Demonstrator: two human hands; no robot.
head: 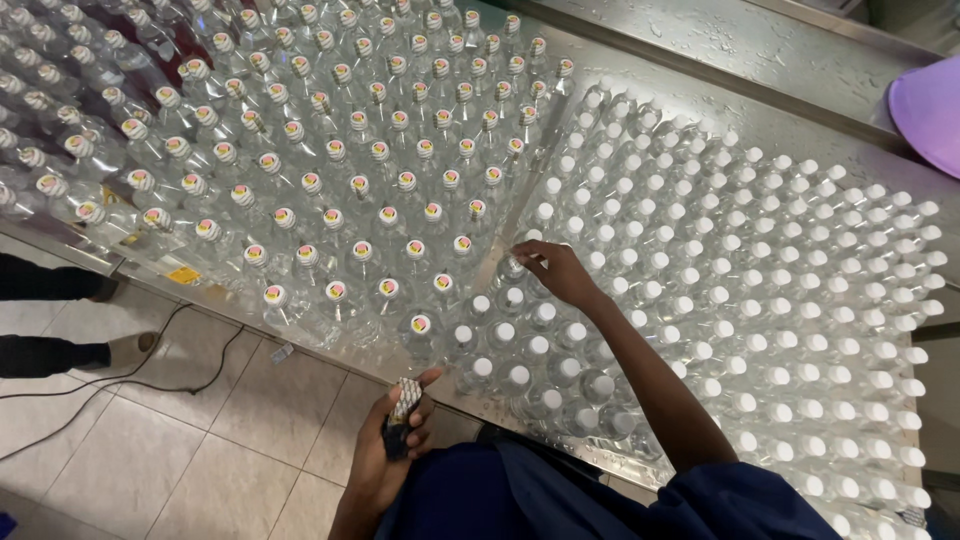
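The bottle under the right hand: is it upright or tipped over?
Upright. The bottle stands neck-up among the other white-capped bottles, with the right hand at its top. The left hand holds a small stack.

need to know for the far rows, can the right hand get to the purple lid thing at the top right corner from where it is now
Probably not without leaning. The right hand rests on the near white-capped bottles, and the purple lid lies beyond the whole block of them and a raised steel ledge.
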